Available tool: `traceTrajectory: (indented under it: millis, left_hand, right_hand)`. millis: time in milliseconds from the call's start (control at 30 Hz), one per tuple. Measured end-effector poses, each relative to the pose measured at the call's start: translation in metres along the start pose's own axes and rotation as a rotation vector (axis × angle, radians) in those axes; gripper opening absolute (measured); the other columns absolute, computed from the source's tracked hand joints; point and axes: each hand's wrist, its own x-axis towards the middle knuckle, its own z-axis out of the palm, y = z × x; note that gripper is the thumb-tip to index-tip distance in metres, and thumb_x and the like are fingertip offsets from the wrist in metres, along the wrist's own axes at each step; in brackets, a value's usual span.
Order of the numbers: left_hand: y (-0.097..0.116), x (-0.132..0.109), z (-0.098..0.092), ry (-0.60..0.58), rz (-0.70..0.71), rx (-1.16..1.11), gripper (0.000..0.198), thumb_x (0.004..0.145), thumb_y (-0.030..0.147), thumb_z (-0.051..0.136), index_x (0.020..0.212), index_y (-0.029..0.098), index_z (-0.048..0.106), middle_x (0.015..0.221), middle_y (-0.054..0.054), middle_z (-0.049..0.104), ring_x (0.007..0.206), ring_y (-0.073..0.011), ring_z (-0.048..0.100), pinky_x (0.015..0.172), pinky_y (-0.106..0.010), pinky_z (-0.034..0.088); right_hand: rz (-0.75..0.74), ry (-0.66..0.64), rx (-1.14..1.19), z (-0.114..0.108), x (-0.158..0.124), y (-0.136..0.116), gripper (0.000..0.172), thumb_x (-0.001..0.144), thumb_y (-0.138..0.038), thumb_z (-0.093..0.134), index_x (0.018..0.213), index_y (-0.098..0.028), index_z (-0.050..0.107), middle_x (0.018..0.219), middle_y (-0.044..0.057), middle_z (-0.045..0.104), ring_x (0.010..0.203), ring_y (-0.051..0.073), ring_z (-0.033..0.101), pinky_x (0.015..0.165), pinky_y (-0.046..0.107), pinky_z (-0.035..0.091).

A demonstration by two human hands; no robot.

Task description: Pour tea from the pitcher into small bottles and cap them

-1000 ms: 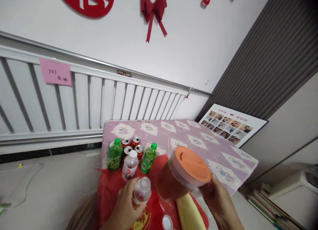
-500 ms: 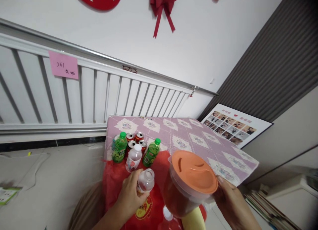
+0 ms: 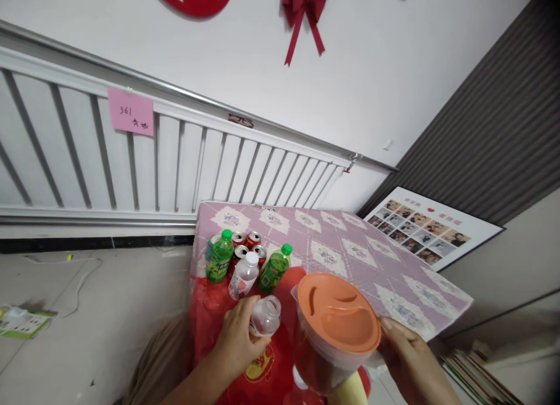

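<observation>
Your desk point(image 3: 448, 303) spreads out beyond both hands under a purple cloth point(image 3: 326, 254) with pale floral diamonds. A red cloth point(image 3: 210, 303) covers the end beneath your left hand point(image 3: 240, 338), which is wrapped around an uncapped clear bottle point(image 3: 266, 316). Your right hand point(image 3: 405, 346) is clamped on the side of a pitcher point(image 3: 321, 349) with an orange lid point(image 3: 345, 314); it hangs between your hands, just beside the bottle and apart from it.

Past your left hand stand a white-capped bottle point(image 3: 244, 276), two green-capped bottles point(image 3: 220, 259) and a cluster of red cans point(image 3: 240, 253). Farther on, a white radiator point(image 3: 168, 160) runs along a white wall point(image 3: 219, 60) hung with a red bow point(image 3: 306, 14). Beyond your right hand, a photo board point(image 3: 426, 230) leans by a grey ribbed panel point(image 3: 472, 95).

On the radiator, well beyond your left hand, a pink note point(image 3: 131, 112) reads "361" above handwritten characters you can't make out clearly. The lettering beside the photo board's red heart is too blurred to read, and the green bottles' label print is too small. Under your left hand, the red cloth shows a gold emblem point(image 3: 260, 364).
</observation>
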Motion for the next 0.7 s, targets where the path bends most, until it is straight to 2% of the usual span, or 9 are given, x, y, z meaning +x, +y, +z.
traceTrajectory:
  millis: [100, 200, 333, 467, 633, 700]
  left_hand:
    - [0.000, -0.001, -0.001, 0.001, 0.005, -0.007, 0.066, 0.067, 0.022, 0.069, 0.129, 0.022, 0.046, 0.128, -0.010, 0.062, 0.119, -0.0293, 0.058, 0.100, -0.046, 0.045]
    - [0.001, -0.001, -0.001, 0.008, 0.007, -0.006, 0.065, 0.068, 0.021, 0.068, 0.129, 0.023, 0.047, 0.127, -0.010, 0.062, 0.119, -0.0290, 0.058, 0.100, -0.046, 0.044]
    - [0.002, 0.000, -0.001, 0.004, 0.000, -0.004, 0.067, 0.066, 0.018, 0.069, 0.128, 0.022, 0.047, 0.128, -0.011, 0.062, 0.117, -0.0295, 0.059, 0.101, -0.048, 0.044]
    - [0.002, 0.000, -0.002, 0.000, -0.006, -0.003, 0.069, 0.065, 0.017, 0.069, 0.129, 0.022, 0.047, 0.129, -0.011, 0.061, 0.118, -0.0301, 0.059, 0.101, -0.049, 0.044]
    - [0.003, 0.001, -0.001, -0.006, -0.008, -0.001, 0.068, 0.065, 0.018, 0.069, 0.129, 0.022, 0.048, 0.129, -0.012, 0.061, 0.118, -0.0306, 0.058, 0.101, -0.050, 0.044]
    - [0.003, 0.001, -0.001, -0.009, -0.012, 0.001, 0.068, 0.064, 0.018, 0.070, 0.129, 0.021, 0.048, 0.129, -0.012, 0.061, 0.117, -0.0311, 0.059, 0.101, -0.051, 0.044]
  right_hand:
    - [0.108, -0.140, 0.006, -0.001, 0.002, -0.001, 0.045, 0.055, -0.062, 0.080, 0.050, -0.019, 0.067, 0.054, 0.006, 0.066, 0.053, 0.023, 0.060, 0.052, 0.033, 0.050]
    - [0.137, -0.169, 0.020, -0.002, 0.006, 0.000, 0.045, 0.055, -0.061, 0.080, 0.055, -0.018, 0.071, 0.058, 0.007, 0.069, 0.054, 0.021, 0.059, 0.053, 0.032, 0.049]
    - [0.168, -0.175, 0.009, -0.001, 0.010, 0.002, 0.040, 0.053, -0.057, 0.083, 0.058, -0.019, 0.074, 0.063, 0.008, 0.072, 0.060, 0.023, 0.063, 0.058, 0.033, 0.052]
    - [0.164, -0.203, -0.038, -0.002, 0.014, 0.002, 0.041, 0.056, -0.059, 0.081, 0.060, -0.018, 0.075, 0.066, 0.008, 0.073, 0.065, 0.024, 0.064, 0.062, 0.033, 0.053]
    - [0.120, -0.177, -0.129, 0.000, 0.014, -0.002, 0.039, 0.057, -0.058, 0.079, 0.058, -0.020, 0.074, 0.059, 0.006, 0.068, 0.067, 0.028, 0.065, 0.060, 0.035, 0.053]
    - [0.053, -0.114, -0.143, 0.003, 0.013, -0.004, 0.034, 0.055, -0.054, 0.080, 0.052, -0.021, 0.072, 0.052, 0.005, 0.065, 0.062, 0.028, 0.064, 0.055, 0.035, 0.052]
